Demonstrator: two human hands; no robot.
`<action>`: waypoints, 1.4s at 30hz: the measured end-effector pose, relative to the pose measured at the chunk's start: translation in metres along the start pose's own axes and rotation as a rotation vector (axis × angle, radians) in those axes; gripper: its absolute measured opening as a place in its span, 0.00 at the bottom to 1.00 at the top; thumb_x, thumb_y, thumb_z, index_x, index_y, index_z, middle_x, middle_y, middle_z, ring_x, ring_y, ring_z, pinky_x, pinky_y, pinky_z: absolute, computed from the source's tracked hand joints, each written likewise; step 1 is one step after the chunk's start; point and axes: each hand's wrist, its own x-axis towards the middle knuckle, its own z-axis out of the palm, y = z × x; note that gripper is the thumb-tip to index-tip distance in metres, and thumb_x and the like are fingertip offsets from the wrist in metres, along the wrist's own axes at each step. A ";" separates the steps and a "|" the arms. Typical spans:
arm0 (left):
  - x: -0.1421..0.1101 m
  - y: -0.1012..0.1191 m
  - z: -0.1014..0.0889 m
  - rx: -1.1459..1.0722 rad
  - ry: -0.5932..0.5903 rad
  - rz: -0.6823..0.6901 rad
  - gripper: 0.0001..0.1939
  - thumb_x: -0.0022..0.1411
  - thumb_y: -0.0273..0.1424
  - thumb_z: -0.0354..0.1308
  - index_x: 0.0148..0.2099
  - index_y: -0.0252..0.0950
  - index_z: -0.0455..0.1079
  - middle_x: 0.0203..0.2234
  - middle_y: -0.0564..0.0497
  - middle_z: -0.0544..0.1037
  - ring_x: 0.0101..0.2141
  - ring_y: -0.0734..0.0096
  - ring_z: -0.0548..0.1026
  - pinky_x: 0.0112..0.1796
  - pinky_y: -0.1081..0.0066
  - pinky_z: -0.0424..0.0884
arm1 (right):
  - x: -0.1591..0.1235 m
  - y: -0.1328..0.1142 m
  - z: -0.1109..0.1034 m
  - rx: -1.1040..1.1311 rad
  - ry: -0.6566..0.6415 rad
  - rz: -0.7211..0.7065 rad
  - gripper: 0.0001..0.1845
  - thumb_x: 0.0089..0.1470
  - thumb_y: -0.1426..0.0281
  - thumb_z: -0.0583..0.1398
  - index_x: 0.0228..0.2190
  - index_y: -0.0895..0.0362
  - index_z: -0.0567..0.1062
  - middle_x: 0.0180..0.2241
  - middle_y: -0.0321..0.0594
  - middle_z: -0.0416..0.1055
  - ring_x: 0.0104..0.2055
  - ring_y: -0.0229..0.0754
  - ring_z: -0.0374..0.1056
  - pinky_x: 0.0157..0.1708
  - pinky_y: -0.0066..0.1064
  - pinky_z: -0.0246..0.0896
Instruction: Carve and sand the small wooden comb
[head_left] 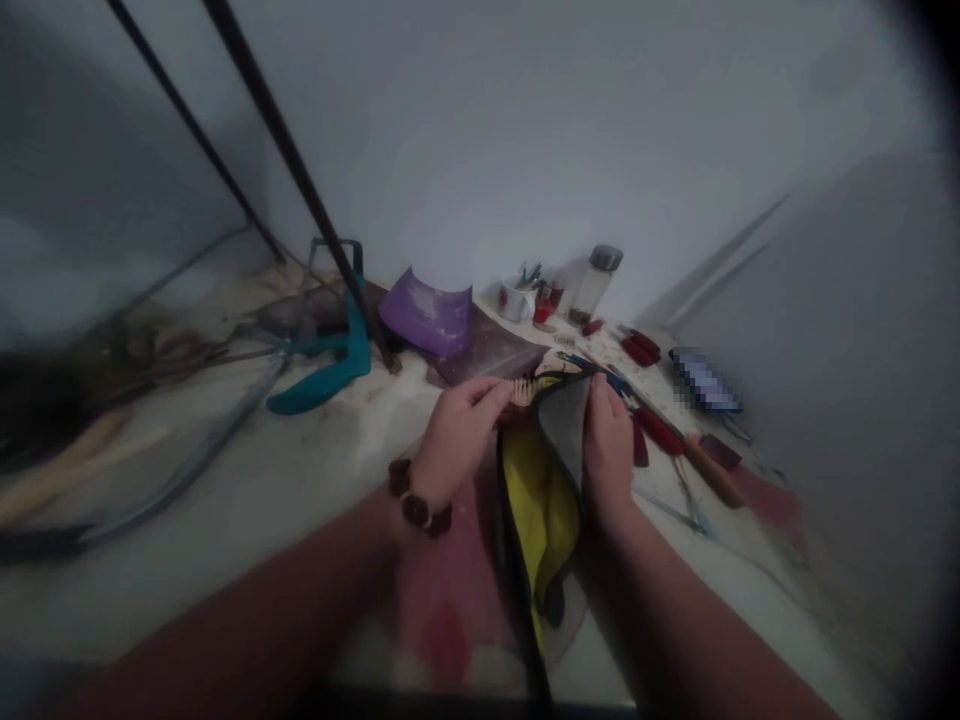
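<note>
Left hand [457,430] curled closed, thumb and fingertips pinching a small wooden comb [523,391] at the top of a cloth pouch [546,510]. Right hand [607,450] closed on the pouch's grey flap, which is folded open to show yellow lining. Pouch held upright above the near part of the tabletop [247,520]. Red-handled tools [657,430] lie just beside the right hand. Mug of pens [514,300] and glass bottle [592,285] stand at the far edge.
</note>
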 end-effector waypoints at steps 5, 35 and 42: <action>0.003 -0.001 -0.001 -0.076 -0.002 -0.047 0.16 0.71 0.45 0.68 0.48 0.39 0.86 0.46 0.45 0.89 0.43 0.59 0.85 0.47 0.63 0.81 | -0.012 0.001 0.006 -0.038 -0.126 -0.017 0.27 0.71 0.45 0.57 0.30 0.51 0.77 0.32 0.40 0.74 0.39 0.49 0.67 0.39 0.36 0.64; -0.003 -0.001 0.003 0.049 -0.045 -0.074 0.14 0.70 0.42 0.68 0.46 0.39 0.89 0.43 0.48 0.89 0.42 0.60 0.82 0.44 0.66 0.74 | -0.028 0.009 0.020 -0.052 -0.227 -0.064 0.26 0.70 0.48 0.56 0.28 0.52 0.72 0.29 0.36 0.71 0.35 0.44 0.64 0.36 0.34 0.62; -0.007 -0.011 0.005 0.131 -0.150 -0.111 0.14 0.71 0.43 0.67 0.44 0.40 0.89 0.39 0.49 0.89 0.35 0.62 0.80 0.37 0.65 0.73 | -0.021 0.002 0.015 0.018 -0.201 -0.050 0.27 0.73 0.49 0.56 0.47 0.53 0.87 0.50 0.45 0.85 0.55 0.52 0.77 0.59 0.42 0.69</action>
